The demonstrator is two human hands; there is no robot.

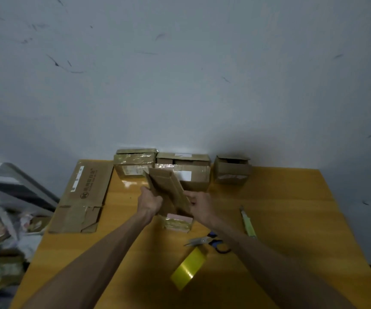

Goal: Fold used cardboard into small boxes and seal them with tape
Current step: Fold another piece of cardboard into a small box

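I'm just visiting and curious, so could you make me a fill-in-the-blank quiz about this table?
The left hand and right hand grip a piece of ____. The tape roll is ____ in colour. The scissors have ____ handles. The utility knife lies to the ____ of the scissors.
Answers: cardboard; yellow; blue; right.

Your left hand [150, 202] and right hand [199, 205] grip a flattened cardboard piece [169, 192]; tape roll [189, 269] lies below your right hand.

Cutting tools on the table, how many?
2. The blue-handled scissors lie just beyond the yellow tape roll. The green utility knife lies farther right, near the table's right side. More could be hidden under the held cardboard.
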